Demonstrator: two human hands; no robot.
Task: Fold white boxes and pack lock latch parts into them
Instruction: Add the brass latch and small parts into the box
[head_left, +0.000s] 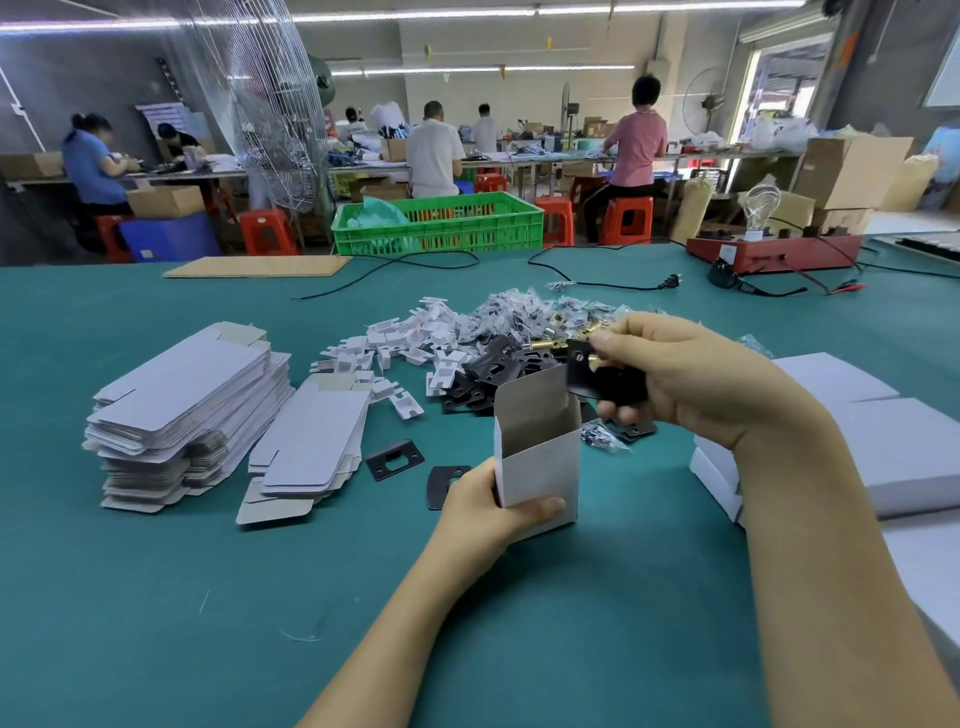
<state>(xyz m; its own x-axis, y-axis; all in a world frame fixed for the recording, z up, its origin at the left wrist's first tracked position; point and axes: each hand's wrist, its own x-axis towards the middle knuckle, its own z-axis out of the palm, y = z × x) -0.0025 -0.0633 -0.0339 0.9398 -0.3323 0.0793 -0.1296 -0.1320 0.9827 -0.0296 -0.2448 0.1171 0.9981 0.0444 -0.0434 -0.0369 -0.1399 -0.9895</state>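
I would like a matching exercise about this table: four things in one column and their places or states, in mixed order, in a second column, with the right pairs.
Things:
1. folded white box
2. black latch part
3. flat box blanks
4. green crate

Places or states:
a. stacked at the left of the table
b. beyond the table's far edge
c. upright and open, held by the left hand
d. gripped by the right hand beside the box opening

Pairs: 1-c, 2-d, 3-a, 4-b

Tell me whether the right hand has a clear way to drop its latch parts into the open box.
Probably yes: the right hand holds the latch parts beside the top of the open box, which the left hand holds upright, flap raised.
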